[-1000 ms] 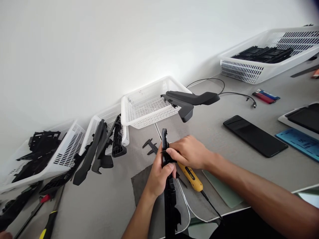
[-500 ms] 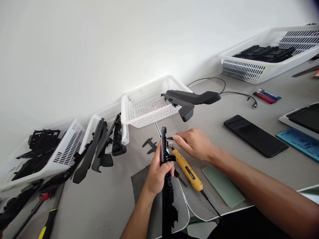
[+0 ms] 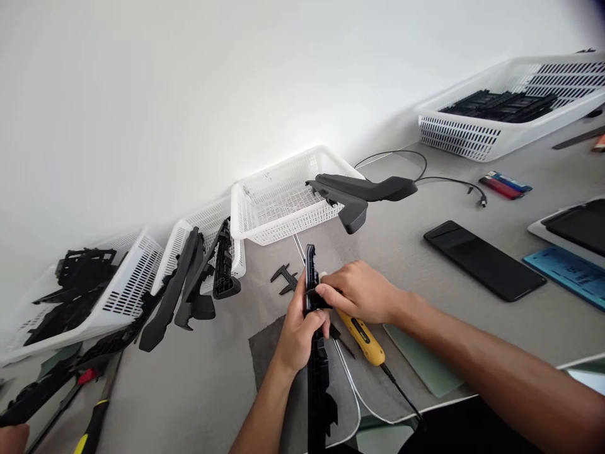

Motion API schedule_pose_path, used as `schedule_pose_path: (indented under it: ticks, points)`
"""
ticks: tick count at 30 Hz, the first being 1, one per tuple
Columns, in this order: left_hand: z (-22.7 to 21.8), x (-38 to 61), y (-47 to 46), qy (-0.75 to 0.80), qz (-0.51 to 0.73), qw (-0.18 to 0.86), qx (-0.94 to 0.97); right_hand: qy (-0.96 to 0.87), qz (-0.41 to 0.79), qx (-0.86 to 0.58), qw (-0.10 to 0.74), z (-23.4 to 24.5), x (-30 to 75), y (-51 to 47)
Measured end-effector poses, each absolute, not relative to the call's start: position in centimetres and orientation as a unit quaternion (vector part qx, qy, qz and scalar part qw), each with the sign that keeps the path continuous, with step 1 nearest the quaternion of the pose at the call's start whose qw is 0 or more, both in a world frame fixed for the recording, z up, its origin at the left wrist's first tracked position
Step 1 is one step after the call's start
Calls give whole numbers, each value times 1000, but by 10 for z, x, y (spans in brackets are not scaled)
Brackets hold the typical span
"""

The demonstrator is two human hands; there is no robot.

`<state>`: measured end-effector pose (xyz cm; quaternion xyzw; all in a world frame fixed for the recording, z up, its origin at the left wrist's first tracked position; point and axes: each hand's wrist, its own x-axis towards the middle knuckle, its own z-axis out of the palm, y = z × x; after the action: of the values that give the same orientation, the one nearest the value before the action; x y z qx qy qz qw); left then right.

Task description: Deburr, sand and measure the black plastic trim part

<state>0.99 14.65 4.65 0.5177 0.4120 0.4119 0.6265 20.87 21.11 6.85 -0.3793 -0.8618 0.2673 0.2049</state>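
My left hand (image 3: 299,337) is closed around a long, narrow black plastic part (image 3: 317,372), holding it upright lengthwise in front of me. My right hand (image 3: 362,291) is pinched at the part's right side, above the left thumb. From its fingertips a thin dark blade-like tool (image 3: 312,292) pokes out against the part; most of it is hidden by the fingers. Just under the right hand lies a yellow corded hand tool (image 3: 363,337), its head partly covered. A black caliper (image 3: 285,279) rests on the table beyond the left hand.
White baskets (image 3: 239,211) line the wall, several with black parts. Dark grey handle-like parts (image 3: 382,188) overhang the middle basket. A black phone (image 3: 482,258) and a greenish glass plate (image 3: 425,359) lie at right. Another person's hand (image 3: 13,438) holds a black part at lower left.
My right hand has moved down and slightly left along the black part, bringing the blade-like tool lower. My left hand keeps its hold. Another person's hand has come into view at lower left.
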Motion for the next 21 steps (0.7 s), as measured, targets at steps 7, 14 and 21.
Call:
schedule_pose_path:
  ticks: [7,14,21]
  points:
    - [48,13,145,399,404,637,521,-798,262,-470,273,70,216,217]
    - [49,12,145,406,405,632,522,-805,263,-460,265,64,216,219]
    - [51,13,145,402,399,636,523,-839,293,-374,263,67,216,217]
